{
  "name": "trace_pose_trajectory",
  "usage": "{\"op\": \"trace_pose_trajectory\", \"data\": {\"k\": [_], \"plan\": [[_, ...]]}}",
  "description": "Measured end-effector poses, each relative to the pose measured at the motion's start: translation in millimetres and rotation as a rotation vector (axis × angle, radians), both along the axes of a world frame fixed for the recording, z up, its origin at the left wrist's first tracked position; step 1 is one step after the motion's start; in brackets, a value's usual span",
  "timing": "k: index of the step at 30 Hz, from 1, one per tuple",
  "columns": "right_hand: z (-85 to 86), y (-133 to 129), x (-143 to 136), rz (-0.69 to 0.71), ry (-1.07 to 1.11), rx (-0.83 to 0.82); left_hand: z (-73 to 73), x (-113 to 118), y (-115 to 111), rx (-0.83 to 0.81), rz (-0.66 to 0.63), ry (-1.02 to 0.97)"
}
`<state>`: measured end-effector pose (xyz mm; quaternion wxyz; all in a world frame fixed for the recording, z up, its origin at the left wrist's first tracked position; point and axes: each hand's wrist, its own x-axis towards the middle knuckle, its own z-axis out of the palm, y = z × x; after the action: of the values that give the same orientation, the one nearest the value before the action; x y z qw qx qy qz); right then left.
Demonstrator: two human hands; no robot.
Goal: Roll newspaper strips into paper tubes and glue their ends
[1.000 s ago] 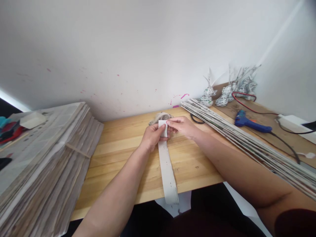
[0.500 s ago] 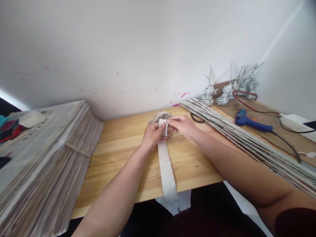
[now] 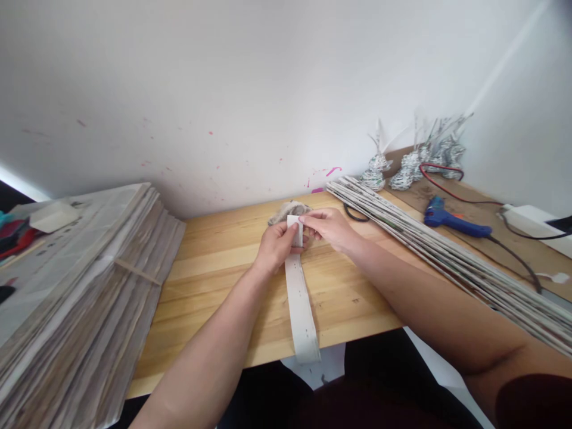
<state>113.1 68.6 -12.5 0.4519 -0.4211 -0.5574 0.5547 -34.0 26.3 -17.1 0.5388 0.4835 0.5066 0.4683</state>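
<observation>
A long folded strip of newspaper [image 3: 300,304] lies on the wooden table [image 3: 214,274], running from the table's middle to past its front edge. My left hand [image 3: 276,245] pinches the strip's far end from the left, thumb on top. My right hand [image 3: 326,228] grips the same end from the right with its fingertips. The far end is folded over between both hands. Just behind my hands lies a crumpled grey wad [image 3: 288,210].
A tall stack of newspapers [image 3: 75,286] fills the left side. A bundle of rolled paper sticks [image 3: 447,250] lies diagonally at right, with a blue glue gun [image 3: 449,220], cables and small woven paper figures [image 3: 411,164] behind it. A white wall rises close behind.
The strip's near end has crept slightly up the table toward my hands. Both hands stay on the folded far end.
</observation>
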Motion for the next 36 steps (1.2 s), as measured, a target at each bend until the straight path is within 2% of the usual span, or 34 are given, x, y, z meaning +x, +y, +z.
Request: {"op": "trace_pose_trajectory", "data": {"k": [14,21,25,36], "plan": [[-0.4,-0.8,-0.4,0.012,-0.008,0.013,3.9,2.2,-3.1,0.005,-0.015,0.017],[0.9,0.1,3.3,0.052,-0.039,0.016,4.2,-0.7,-0.7,-0.007,0.063,0.008],[-1.1,1.3,4.0,0.053,-0.052,0.032,4.7,-1.5,0.3,-0.008,0.056,-0.011],[1.0,0.2,6.2,0.092,-0.011,-0.065,2.6,-2.3,1.1,0.000,0.038,0.015]]}}
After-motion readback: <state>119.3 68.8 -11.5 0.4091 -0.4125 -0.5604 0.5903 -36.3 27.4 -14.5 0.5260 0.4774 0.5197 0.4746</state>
